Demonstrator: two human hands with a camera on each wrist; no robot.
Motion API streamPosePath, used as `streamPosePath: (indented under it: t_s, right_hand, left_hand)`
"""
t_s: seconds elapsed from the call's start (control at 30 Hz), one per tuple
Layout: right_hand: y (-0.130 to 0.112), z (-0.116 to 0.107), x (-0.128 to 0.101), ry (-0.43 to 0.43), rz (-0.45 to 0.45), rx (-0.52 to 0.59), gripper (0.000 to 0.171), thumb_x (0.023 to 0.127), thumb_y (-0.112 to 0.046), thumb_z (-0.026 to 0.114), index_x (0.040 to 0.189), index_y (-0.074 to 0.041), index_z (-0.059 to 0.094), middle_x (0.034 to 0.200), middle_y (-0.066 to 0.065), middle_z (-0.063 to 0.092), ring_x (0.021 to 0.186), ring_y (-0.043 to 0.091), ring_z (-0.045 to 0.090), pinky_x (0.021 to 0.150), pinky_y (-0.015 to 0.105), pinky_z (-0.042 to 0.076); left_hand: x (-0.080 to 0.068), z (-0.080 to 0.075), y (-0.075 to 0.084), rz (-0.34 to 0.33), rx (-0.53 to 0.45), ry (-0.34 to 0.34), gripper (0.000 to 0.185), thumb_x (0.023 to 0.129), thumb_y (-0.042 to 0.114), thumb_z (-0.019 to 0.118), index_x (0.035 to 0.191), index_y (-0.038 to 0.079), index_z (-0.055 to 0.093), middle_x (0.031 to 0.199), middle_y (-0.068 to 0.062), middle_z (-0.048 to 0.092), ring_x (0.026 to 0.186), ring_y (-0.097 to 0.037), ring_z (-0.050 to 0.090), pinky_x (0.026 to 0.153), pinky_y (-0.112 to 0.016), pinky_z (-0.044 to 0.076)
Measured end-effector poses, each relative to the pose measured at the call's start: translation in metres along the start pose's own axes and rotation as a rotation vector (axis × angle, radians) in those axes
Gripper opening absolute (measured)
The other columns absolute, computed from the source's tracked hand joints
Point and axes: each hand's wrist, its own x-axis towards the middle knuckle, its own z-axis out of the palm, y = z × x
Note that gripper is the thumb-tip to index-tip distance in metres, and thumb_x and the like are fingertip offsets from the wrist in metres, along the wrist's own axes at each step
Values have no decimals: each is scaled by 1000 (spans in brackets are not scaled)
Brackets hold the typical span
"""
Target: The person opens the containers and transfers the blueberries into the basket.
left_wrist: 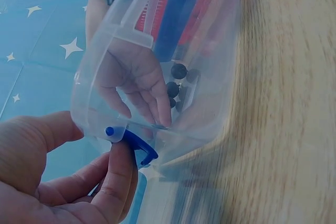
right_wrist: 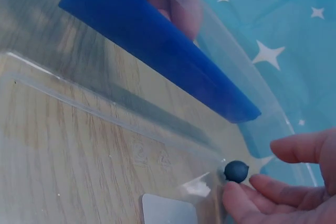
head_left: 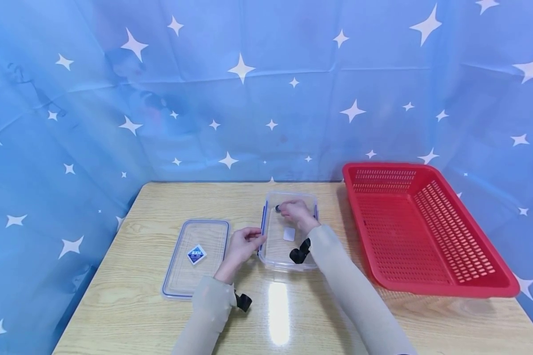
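A clear plastic food box (head_left: 275, 246) with blue side latches stands without its lid on the table. My left hand (head_left: 245, 244) grips its left side, fingers at a blue latch (left_wrist: 139, 148) and thumb by the rim. Reaching into the far left corner of the box, my right hand (head_left: 295, 212) has relaxed fingers spread around a small dark blue ball (right_wrist: 236, 171). The ball sits right at the fingertips, with the thumb apart from it. Through the box wall, the left wrist view shows several dark round shapes beside the right hand. A white square label (right_wrist: 168, 211) lies at the box's bottom.
The clear lid (head_left: 177, 276), with a blue rim seal and a blue-and-white diamond sticker (head_left: 197, 254), lies flat left of the box. A large red plastic basket (head_left: 368, 241) stands on the right. A blue star-patterned cloth (head_left: 248, 123) hangs behind the wooden table (head_left: 115, 296).
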Motion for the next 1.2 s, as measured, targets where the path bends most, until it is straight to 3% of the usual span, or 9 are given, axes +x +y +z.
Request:
streamPosePath:
  t_s: [0.13,0.47,0.67,0.83,1.0,1.07,1.2]
  right_hand:
    - [2,2,1,-40,-4,-3,40,91,-4,53,128,11,46,128,25,50,118,33,49,101,36,40]
    - [4,4,8,-109,-19,-84,40,94,-6,52,131,7,46,132,23,49,121,33,48,101,38,40]
    - [6,6,12,-109,-48,-164,36,89,-3,57,123,6,53,119,19,57,109,29,56,93,35,47]
    - [8,8,17,-116,-66,-169,30,85,4,60,114,10,56,107,17,61,92,21,60,83,31,51]
    - [15,13,27,-140,-67,-210,27,83,5,63,109,9,60,107,18,62,91,23,62,84,35,51]
    - [25,10,42,-169,-104,-196,26,80,2,68,105,7,62,102,16,63,87,23,63,79,33,53]
    - [21,10,40,-146,-91,-182,29,80,1,69,108,5,62,104,17,64,90,26,64,80,33,53]
  left_hand:
    - [0,1,-2,0,-1,-1,32,82,9,70,108,-7,63,93,-13,66,75,-11,59,66,-21,51]
    - [1,3,-3,14,-23,-5,30,82,8,70,107,-8,64,92,-13,66,73,-9,58,64,-21,51]
    - [2,3,-3,24,-29,-6,28,82,6,69,106,-8,64,91,-13,67,72,-8,58,64,-20,50]
    - [2,2,-2,30,-25,-2,28,82,6,68,105,-9,64,90,-13,67,72,-8,58,63,-19,49]
    - [2,1,-2,31,-40,-4,27,82,4,68,105,-9,64,90,-14,67,71,-8,59,63,-20,50]
    - [2,1,-2,31,-42,-4,27,82,4,67,106,-9,63,90,-14,67,71,-8,59,63,-21,51]
    - [2,1,-3,40,-26,-3,28,82,5,68,105,-9,63,90,-14,67,72,-9,59,63,-21,51]
